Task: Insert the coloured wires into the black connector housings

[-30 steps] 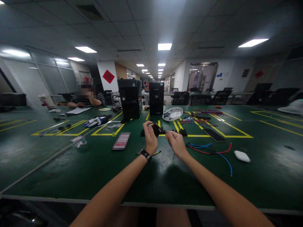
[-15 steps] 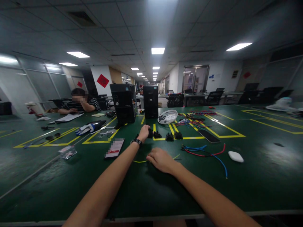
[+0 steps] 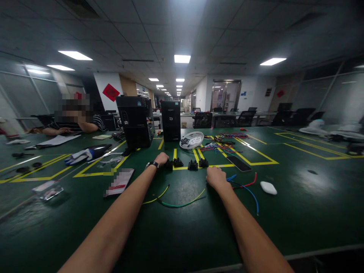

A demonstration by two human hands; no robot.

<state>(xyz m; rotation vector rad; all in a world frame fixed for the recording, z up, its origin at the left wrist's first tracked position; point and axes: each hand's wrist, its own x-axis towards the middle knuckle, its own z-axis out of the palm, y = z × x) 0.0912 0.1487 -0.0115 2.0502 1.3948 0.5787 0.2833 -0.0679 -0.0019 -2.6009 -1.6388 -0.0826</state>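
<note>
My left hand [image 3: 162, 159], with a dark watch on its wrist, is closed at the left end of a row of small black plastic parts. Its fingertips are against the leftmost black part [image 3: 168, 165]. More black parts [image 3: 192, 165] stand to its right. My right hand [image 3: 216, 177] is curled low over the table, just in front of the rightmost black part [image 3: 203, 163] and beside the blue wire [image 3: 253, 193] and red wire [image 3: 250, 184]. Its fingertips are hidden. Between my forearms lie a green wire [image 3: 179, 206] and a yellow wire [image 3: 159, 195].
Two black computer towers [image 3: 134, 125] [image 3: 171, 121] stand behind the parts, beside a white basket [image 3: 191, 140]. A dark phone [image 3: 239, 163] and white case [image 3: 268, 188] lie right; another phone [image 3: 120, 182] and clear box [image 3: 48, 190] lie left. A person [image 3: 74, 119] sits far left.
My right hand has moved right, from over the green and yellow wires to beside the blue and red ones. My left hand stays at the leftmost black part. The view has turned slightly right.
</note>
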